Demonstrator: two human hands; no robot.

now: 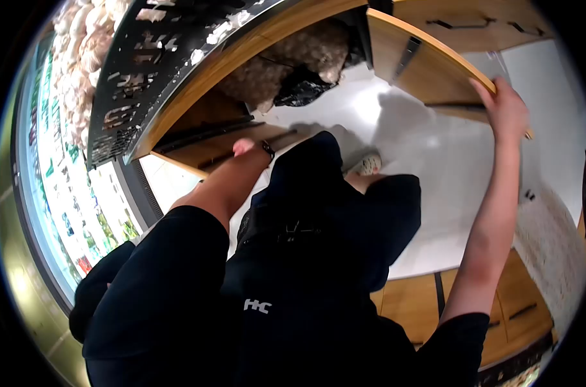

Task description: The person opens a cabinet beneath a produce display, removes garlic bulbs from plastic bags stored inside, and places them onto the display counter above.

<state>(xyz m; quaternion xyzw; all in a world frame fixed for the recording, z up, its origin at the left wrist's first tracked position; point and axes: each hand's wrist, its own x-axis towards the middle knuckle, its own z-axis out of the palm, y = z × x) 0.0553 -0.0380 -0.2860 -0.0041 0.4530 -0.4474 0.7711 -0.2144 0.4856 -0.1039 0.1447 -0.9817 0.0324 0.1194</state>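
My right hand [507, 111] is closed around the outer edge of an open wooden cabinet door [428, 68] at the upper right, thumb on the inner side. My left hand [244, 147], with a dark band on its wrist, is in front of the left cabinet door [218, 145]. Its fingers are too hidden to tell whether it grips the door. Between the two doors, inside the low cabinet, lie bulging sacks [312, 51] of pale brown round things. A crumpled black plastic bag [302, 87] lies against them.
Above the cabinet, a black perforated crate [135, 84] stands beside heaped garlic bulbs [89, 51]. A lit, stocked display case [73, 200] runs along the left. More wooden cabinets [409, 306] stand behind me. My shoe [370, 165] is on the pale floor [441, 193].
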